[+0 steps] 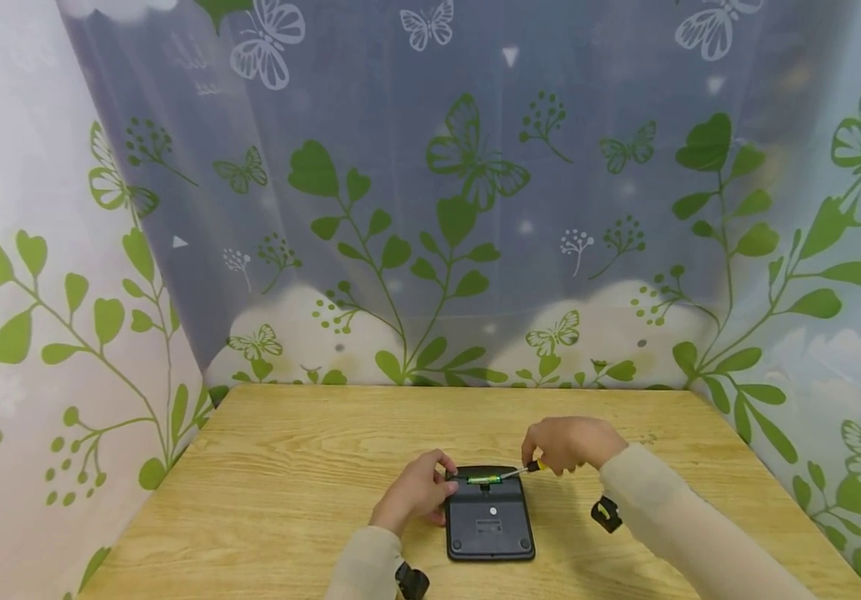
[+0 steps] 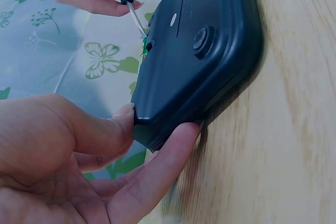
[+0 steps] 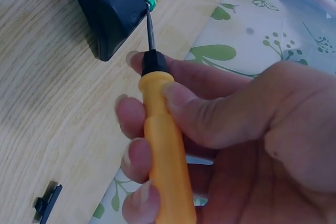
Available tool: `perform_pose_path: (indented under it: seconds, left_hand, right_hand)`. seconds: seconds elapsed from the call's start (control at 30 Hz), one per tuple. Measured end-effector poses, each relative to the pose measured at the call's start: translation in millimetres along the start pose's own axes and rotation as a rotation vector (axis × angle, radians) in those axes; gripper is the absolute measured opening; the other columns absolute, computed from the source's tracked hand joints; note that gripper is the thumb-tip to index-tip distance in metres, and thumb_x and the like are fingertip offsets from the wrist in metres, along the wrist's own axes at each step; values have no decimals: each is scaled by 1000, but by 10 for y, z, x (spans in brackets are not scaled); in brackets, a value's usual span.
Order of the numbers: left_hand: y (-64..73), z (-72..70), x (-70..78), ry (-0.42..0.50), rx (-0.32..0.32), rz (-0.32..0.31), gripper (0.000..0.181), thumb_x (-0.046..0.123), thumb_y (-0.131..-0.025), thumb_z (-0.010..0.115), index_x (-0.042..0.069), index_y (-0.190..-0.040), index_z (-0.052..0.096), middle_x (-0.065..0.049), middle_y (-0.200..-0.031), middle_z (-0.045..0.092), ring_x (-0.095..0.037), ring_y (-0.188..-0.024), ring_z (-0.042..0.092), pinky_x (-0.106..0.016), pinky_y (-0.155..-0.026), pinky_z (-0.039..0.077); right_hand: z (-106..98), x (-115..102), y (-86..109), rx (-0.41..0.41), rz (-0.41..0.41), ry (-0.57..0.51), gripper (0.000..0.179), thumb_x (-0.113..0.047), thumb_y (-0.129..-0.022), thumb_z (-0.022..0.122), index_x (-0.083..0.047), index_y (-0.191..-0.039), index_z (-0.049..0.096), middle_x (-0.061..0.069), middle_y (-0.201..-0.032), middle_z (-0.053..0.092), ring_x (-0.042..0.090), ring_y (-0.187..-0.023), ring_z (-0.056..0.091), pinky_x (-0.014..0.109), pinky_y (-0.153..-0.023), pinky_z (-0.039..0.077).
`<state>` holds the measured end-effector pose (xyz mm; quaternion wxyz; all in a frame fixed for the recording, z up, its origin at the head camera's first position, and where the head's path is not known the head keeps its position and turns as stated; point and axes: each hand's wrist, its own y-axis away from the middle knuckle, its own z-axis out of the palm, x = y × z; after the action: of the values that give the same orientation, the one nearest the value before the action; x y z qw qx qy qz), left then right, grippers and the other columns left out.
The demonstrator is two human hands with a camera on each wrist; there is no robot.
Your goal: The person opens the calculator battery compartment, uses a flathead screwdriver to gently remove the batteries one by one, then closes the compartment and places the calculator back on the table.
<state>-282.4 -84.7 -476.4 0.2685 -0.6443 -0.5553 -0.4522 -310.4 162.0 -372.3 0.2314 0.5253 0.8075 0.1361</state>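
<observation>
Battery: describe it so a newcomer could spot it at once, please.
Find the black device on the wooden table. In a slot near its far edge lies the battery, with a screwdriver at one end. Green colouring sets it apart from the black device.

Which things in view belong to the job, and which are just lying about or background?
Job:
screwdriver, gripped by the right hand, tip at the battery's end
black device, gripped by the left hand
small black part, loose on the wooden table; probably the battery cover

Just setting:
wooden table, support
patterned curtain, backdrop
</observation>
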Motion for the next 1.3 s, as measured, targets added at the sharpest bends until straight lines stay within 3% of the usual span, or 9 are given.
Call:
perform_pose_path:
  seconds: [0.2, 0.43, 0.57, 0.77, 0.93, 1.0, 1.13, 1.3]
  left_hand:
    - [-3, 1, -2, 2, 1, -2, 19, 5, -101, 65, 4, -118, 59, -13, -92, 57, -22, -61, 62, -34, -51, 62]
    - [-1, -4, -4, 3, 4, 4, 18, 4, -100, 65, 5, -117, 59, -12, -92, 57, -21, -60, 62, -34, -51, 62]
    - [14, -6, 0, 4, 0, 16, 18, 4, -100, 65, 3, -118, 59, -13, -91, 57, -21, -60, 62, -34, -51, 62]
    - [20, -14, 8, -7, -2, 18, 18, 5, -101, 64, 4, -119, 59, -12, -91, 56, -22, -59, 62, -35, -52, 62]
    - [8, -17, 1, -14, -1, 10, 18, 6, -101, 65, 5, -118, 59, -12, -91, 56, -22, -59, 63, -34, -52, 62]
    - [1, -16, -3, -18, -3, 10, 18, 6, -101, 65, 5, -118, 59, -12, -91, 56, -22, -59, 63, -34, -51, 62]
    - [-6, -12, -5, -24, -6, 8, 18, 6, -101, 65, 5, -118, 59, -11, -91, 56, -21, -59, 62, -34, -52, 62]
    - [2, -9, 2, -26, -3, 3, 18, 7, -101, 66, 5, -118, 59, -11, -90, 56, -22, -59, 62, -35, -52, 62]
  right_hand:
    - [-11, -45, -1, -1, -1, 27, 42, 9, -99, 54, -16, -126, 73, 6, -85, 68, 12, -54, 38, 27, -50, 28]
    - [-83, -150, -24, 18, -10, 109, 44, 17, -96, 52, -12, -120, 76, 7, -112, 72, 16, -69, 58, 29, -55, 36]
    - [-122, -237, -32, 17, 8, 148, 39, 15, -96, 55, -11, -116, 77, 6, -109, 73, 20, -77, 67, 30, -58, 43]
    - [-139, -346, -23, 14, 55, 171, 30, 11, -95, 62, -15, -105, 76, 3, -104, 72, 20, -77, 64, 32, -60, 46]
    - [-148, -439, -47, 19, 61, 269, 21, 6, -96, 65, -13, -96, 74, 1, -98, 72, 18, -79, 65, 34, -68, 56]
    - [-145, -481, -51, 19, 60, 291, 20, 5, -97, 64, -13, -89, 72, 1, -92, 70, 16, -76, 63, 32, -66, 53]
    - [-127, -567, -43, 32, 73, 300, 32, 2, -99, 60, -14, -71, 58, 0, -73, 58, 14, -62, 54, 29, -58, 37]
    - [-109, -664, -23, 68, 92, 380, 37, -1, -100, 59, -15, -67, 50, 0, -64, 46, 13, -55, 44, 27, -54, 33]
